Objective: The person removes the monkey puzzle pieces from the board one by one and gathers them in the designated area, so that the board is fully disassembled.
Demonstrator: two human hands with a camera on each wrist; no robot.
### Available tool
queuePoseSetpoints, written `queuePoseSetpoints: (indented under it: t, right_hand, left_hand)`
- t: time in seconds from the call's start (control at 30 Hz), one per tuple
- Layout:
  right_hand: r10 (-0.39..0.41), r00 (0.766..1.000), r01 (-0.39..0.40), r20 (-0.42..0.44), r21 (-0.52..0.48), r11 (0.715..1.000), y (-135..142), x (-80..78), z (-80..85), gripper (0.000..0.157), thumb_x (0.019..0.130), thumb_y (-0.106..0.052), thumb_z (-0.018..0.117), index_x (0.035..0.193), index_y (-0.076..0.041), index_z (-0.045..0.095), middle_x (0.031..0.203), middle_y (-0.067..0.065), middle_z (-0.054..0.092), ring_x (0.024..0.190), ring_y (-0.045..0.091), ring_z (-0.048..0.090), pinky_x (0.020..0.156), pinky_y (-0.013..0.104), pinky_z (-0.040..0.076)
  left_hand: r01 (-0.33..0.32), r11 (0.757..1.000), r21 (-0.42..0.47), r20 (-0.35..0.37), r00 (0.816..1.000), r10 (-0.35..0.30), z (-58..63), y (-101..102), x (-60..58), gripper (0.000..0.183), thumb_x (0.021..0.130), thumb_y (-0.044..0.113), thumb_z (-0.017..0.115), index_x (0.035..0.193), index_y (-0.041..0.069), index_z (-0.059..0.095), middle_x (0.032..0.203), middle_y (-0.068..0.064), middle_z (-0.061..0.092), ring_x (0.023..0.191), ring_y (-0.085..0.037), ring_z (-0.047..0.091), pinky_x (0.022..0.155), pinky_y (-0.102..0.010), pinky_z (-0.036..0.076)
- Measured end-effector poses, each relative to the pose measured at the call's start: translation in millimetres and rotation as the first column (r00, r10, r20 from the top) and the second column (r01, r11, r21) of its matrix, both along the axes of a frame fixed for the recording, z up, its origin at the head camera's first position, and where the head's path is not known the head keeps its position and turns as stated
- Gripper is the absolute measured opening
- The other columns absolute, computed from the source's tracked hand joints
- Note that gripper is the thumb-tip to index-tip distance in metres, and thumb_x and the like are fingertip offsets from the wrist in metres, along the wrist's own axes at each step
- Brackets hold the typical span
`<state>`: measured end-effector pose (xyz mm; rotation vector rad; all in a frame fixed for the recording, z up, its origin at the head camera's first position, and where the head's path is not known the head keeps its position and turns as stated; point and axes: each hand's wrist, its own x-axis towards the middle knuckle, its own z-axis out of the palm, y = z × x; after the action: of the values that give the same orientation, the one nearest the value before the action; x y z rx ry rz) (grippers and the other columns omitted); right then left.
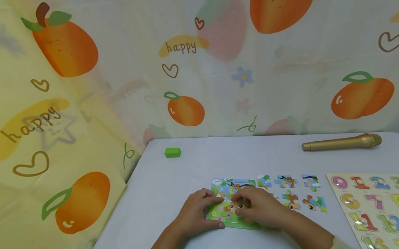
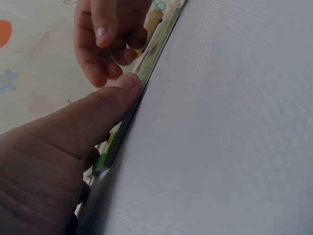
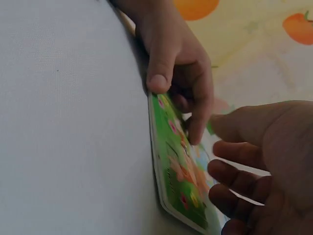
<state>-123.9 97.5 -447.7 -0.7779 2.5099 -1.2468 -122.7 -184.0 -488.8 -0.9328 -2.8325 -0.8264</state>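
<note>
A jigsaw puzzle board (image 1: 234, 223) with a cartoon animal picture and green border lies on the white table. My left hand (image 1: 196, 214) holds its left side, thumb along the near edge and fingers at the upper left. The left thumb (image 2: 112, 100) presses the board's rim in the left wrist view. My right hand (image 1: 263, 206) hovers over the board's right half, fingers loosely bent. No piece shows between its fingers in the right wrist view, where the hand (image 3: 288, 152) is beside the board. It hides part of the picture.
Loose puzzle pieces (image 1: 286, 181) lie in rows right of the board, among them one with an animal's eye (image 1: 315, 203). Farther right is a number board (image 1: 363, 197). A gold microphone (image 1: 342, 143) and a green block (image 1: 172, 152) lie toward the back.
</note>
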Motion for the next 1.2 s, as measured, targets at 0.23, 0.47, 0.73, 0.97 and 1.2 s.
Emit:
queuePoseSetpoints:
  t: [0.23, 0.47, 0.73, 0.97, 1.2]
  right_hand:
    - [0.085, 0.985, -0.065, -0.148, 0.133, 0.989, -13, 0.5, -5.6, 0.029, 0.089, -0.024, 0.082, 0.118, -0.021, 0.078, 0.106, -0.011, 0.062, 0.096, 0.009, 0.054, 0.082, 0.032, 0.048]
    - [0.115, 0.980, -0.089, -0.161, 0.163, 0.983, -13, -0.1, -7.4, 0.034, 0.084, -0.012, 0.079, 0.116, -0.025, 0.079, 0.103, -0.013, 0.059, 0.093, 0.006, 0.051, 0.080, 0.030, 0.046]
    - [0.115, 0.983, -0.089, -0.144, 0.177, 0.980, -13, 0.9, -7.3, 0.042, 0.081, -0.001, 0.070, 0.115, -0.026, 0.075, 0.103, -0.012, 0.056, 0.094, 0.010, 0.051, 0.080, 0.032, 0.045]
    - [0.080, 0.993, -0.060, -0.092, 0.200, 0.978, -20, 0.4, -7.2, 0.046, 0.076, 0.007, 0.067, 0.110, -0.024, 0.073, 0.104, -0.011, 0.059, 0.099, 0.012, 0.054, 0.085, 0.037, 0.048]
    - [0.024, 0.998, -0.015, -0.049, 0.188, 0.982, -25, 0.6, -4.1, 0.043, 0.072, 0.009, 0.067, 0.104, -0.019, 0.073, 0.096, -0.008, 0.057, 0.091, 0.013, 0.050, 0.078, 0.035, 0.045]
  left_hand:
    - [0.018, 1.000, 0.013, -0.024, 1.000, -0.017, -0.4, -2, -0.6, 0.069, 0.076, 0.059, 0.093, 0.136, 0.030, 0.074, 0.121, 0.015, 0.059, 0.113, -0.007, 0.056, 0.101, -0.039, 0.047]
    - [0.006, 1.000, 0.006, -0.008, 1.000, -0.006, -1.2, -2, -1.3, 0.070, 0.075, 0.060, 0.092, 0.136, 0.031, 0.075, 0.120, 0.016, 0.058, 0.112, -0.006, 0.056, 0.099, -0.038, 0.047]
    - [0.005, 1.000, 0.020, -0.005, 1.000, -0.005, -1.3, -2, -1.5, 0.070, 0.075, 0.062, 0.092, 0.136, 0.030, 0.075, 0.122, 0.016, 0.058, 0.110, -0.006, 0.055, 0.097, -0.037, 0.047]
    - [0.006, 1.000, 0.031, -0.021, 1.000, -0.005, -3.1, -2, -1.6, 0.070, 0.075, 0.060, 0.093, 0.135, 0.030, 0.075, 0.121, 0.016, 0.058, 0.109, -0.006, 0.055, 0.096, -0.036, 0.047]
    - [0.000, 1.000, 0.030, -0.001, 1.000, 0.000, -3.4, -2, -1.6, 0.070, 0.074, 0.059, 0.094, 0.135, 0.030, 0.075, 0.122, 0.016, 0.058, 0.110, -0.007, 0.055, 0.097, -0.035, 0.047]
